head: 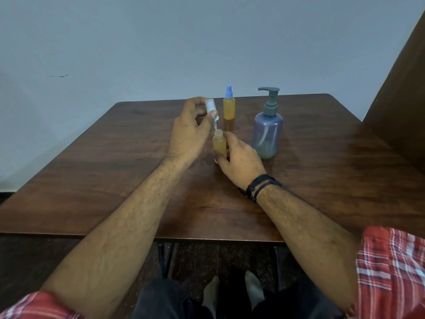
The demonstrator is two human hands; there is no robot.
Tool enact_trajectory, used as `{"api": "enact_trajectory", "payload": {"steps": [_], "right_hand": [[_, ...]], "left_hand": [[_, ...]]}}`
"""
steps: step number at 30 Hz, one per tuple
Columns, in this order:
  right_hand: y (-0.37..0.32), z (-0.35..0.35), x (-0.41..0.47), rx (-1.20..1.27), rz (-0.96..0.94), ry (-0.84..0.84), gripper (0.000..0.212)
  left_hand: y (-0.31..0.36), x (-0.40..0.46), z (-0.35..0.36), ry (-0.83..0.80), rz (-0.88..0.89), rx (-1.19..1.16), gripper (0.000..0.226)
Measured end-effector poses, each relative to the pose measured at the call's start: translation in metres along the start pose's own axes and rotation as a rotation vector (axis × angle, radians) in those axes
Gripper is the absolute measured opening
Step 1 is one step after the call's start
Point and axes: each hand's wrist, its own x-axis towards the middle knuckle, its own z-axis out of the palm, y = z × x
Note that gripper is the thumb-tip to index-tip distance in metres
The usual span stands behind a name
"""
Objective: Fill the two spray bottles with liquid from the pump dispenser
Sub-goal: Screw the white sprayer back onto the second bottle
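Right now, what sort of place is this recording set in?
Probably a plain indoor room, maybe at home: a bare wall, a wooden table, and the person's socked feet under it.
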Motion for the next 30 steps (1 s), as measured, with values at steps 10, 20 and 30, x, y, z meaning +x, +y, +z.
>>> {"api": "enact_trajectory", "payload": {"steps": [10, 20, 30], "right_hand": [[0.000, 0.000, 0.000, 0.000, 0.006, 0.001, 0.052], [-0.002, -0.002, 0.000, 0.011, 0.002, -0.002, 0.049], [-0.001, -0.001, 0.000, 0.016, -0.001, 0.008, 0.053]], "left_hand": [[-0.005, 0.000, 0.000, -0.049, 0.005, 0.004, 0.032], [-0.017, -0.006, 0.004, -0.114, -0.013, 0.109, 0.034], [-0.023, -0.007, 0.002, -0.195, -0.015, 0.128, 0.026]]}}
